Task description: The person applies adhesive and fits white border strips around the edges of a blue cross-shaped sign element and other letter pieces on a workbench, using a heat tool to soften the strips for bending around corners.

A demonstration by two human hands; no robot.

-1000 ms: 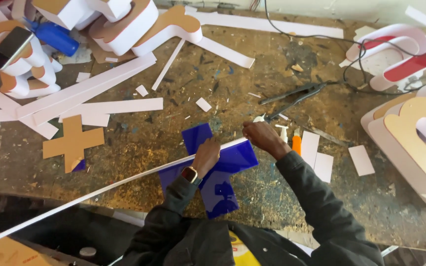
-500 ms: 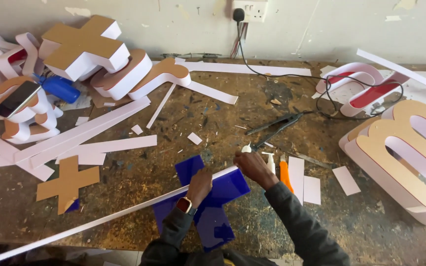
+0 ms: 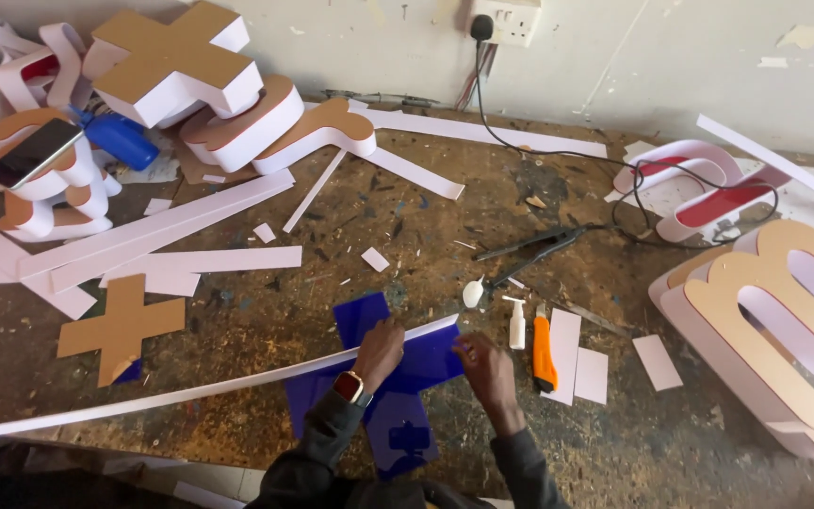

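Both hands shifted little: left hand [image 3: 380, 351] presses white strip [image 3: 190, 391] (on blue cross [image 3: 398, 415]), right hand [image 3: 487, 369] pinches its end

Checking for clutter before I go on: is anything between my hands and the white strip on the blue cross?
Nothing visible. The left hand already rests on the white strip where it crosses the blue cross, and the right hand is at the strip's end. The orange knife lies off to the right.

We count one blue acrylic cross [image 3: 398, 377], one flat brown cardboard cross [image 3: 122, 323], one raised white-walled cross [image 3: 176, 58], one orange utility knife [image 3: 544, 353], two small white glue bottles [image 3: 517, 325], one black smartphone [image 3: 32, 152], and one large brown-faced channel letter [image 3: 765, 325].
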